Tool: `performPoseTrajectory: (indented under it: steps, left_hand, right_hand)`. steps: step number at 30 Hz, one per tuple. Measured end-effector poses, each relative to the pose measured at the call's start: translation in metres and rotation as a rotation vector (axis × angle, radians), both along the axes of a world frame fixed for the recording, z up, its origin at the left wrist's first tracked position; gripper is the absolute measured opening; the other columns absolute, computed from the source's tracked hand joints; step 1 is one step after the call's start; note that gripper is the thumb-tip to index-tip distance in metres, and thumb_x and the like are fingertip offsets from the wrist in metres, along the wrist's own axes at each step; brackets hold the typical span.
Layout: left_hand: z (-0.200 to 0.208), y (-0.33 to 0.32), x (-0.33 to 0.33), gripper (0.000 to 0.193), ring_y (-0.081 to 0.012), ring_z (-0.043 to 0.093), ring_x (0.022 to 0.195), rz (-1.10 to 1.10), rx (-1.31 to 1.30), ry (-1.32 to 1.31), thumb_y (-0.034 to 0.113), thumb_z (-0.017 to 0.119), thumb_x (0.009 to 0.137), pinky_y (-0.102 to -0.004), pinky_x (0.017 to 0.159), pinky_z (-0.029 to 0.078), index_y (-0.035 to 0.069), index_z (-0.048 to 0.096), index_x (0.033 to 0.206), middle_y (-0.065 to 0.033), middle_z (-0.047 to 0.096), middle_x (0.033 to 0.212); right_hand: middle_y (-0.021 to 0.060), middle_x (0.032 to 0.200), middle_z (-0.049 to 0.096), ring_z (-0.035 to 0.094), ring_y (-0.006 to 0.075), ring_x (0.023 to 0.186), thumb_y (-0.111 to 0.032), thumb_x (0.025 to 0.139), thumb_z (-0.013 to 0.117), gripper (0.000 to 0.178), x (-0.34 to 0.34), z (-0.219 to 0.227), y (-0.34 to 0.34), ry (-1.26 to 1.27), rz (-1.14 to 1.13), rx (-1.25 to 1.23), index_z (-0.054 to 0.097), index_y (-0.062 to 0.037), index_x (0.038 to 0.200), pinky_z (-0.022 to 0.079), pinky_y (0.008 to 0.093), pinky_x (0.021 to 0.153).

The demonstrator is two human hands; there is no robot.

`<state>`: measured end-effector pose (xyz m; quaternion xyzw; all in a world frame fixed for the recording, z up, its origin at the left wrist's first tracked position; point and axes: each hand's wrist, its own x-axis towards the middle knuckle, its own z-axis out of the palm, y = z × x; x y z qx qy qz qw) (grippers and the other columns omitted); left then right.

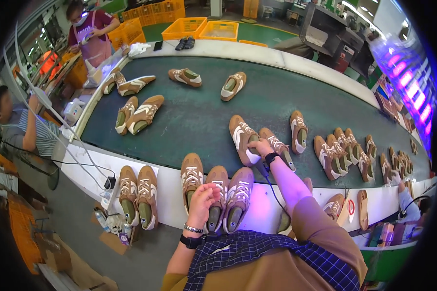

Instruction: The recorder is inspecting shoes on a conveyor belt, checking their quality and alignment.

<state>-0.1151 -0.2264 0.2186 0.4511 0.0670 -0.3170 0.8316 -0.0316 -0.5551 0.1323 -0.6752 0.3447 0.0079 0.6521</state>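
Note:
My right hand (261, 147) reaches over the dark green conveyor belt (189, 121) and is closed on the heel end of a brown sneaker (239, 136) with white stripes and laces. Close beside it, a second brown sneaker (276, 145) lies on the belt, partly behind my wrist. My left hand (204, 201) is held above the white ledge with its fingers curled together and nothing visible in them. Under and around it stand a single sneaker (192, 174) and a pair of sneakers (238, 191), toes toward the belt. Green inserts show inside the shoes.
Another pair (138, 194) stands at the ledge's left. More sneakers (342, 150) crowd the belt's right, with several others (141, 114) far left. A cable (277, 194) hangs near my right forearm. Two people (90, 36) work at the left; yellow crates (184, 28) stand behind.

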Motion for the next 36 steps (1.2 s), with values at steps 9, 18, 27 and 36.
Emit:
performPoseTrajectory:
  steps: [9, 18, 27, 36]
  left_hand:
    - [0.016, -0.061, -0.003, 0.045, -0.0235, 0.052, 0.107, -0.204, -0.104, 0.004, 0.029, 0.054, 0.089, -0.0402, 0.093, 0.043, 0.003, 0.042, 0.123, -0.0148, 0.052, 0.118]
    - [0.023, -0.089, -0.037, 0.072, -0.0302, 0.05, 0.113, -0.271, -0.283, 0.068, 0.051, 0.058, 0.081, -0.0438, 0.099, 0.039, 0.002, 0.037, 0.13, -0.0155, 0.05, 0.124]
    - [0.016, -0.088, -0.049, 0.067, -0.0336, 0.048, 0.116, -0.106, -0.019, 0.029, 0.048, 0.042, 0.087, -0.0454, 0.1, 0.037, -0.002, 0.035, 0.131, -0.0192, 0.048, 0.126]
    - [0.024, -0.126, -0.032, 0.074, -0.037, 0.046, 0.117, -0.061, 0.149, 0.047, 0.052, 0.04, 0.083, -0.047, 0.099, 0.038, -0.001, 0.03, 0.134, -0.0232, 0.045, 0.128]
  right_hand:
    - [0.0049, 0.096, 0.058, 0.056, 0.0115, 0.084, -0.015, 0.068, 0.071, 0.051, -0.126, 0.13, 0.044, -0.514, 0.109, 0.158, 0.05, 0.0006, 0.112, 0.048, 0.0259, 0.073]
    - [0.0096, 0.103, 0.058, 0.057, 0.0143, 0.093, -0.012, 0.075, 0.07, 0.042, -0.192, 0.143, -0.005, -0.532, 0.006, 0.07, 0.05, -0.0009, 0.11, 0.047, 0.0292, 0.082]
    - [0.025, 0.101, 0.059, 0.058, 0.0365, 0.099, -0.024, 0.056, 0.074, 0.058, -0.097, 0.046, -0.189, 0.215, -0.525, -0.489, 0.054, 0.0069, 0.101, 0.047, 0.0395, 0.086]
    - [0.0215, 0.117, 0.054, 0.054, 0.0305, 0.11, -0.03, 0.062, 0.073, 0.07, -0.078, -0.013, -0.217, 0.352, -0.417, -0.304, 0.046, 0.0003, 0.119, 0.045, 0.0394, 0.091]
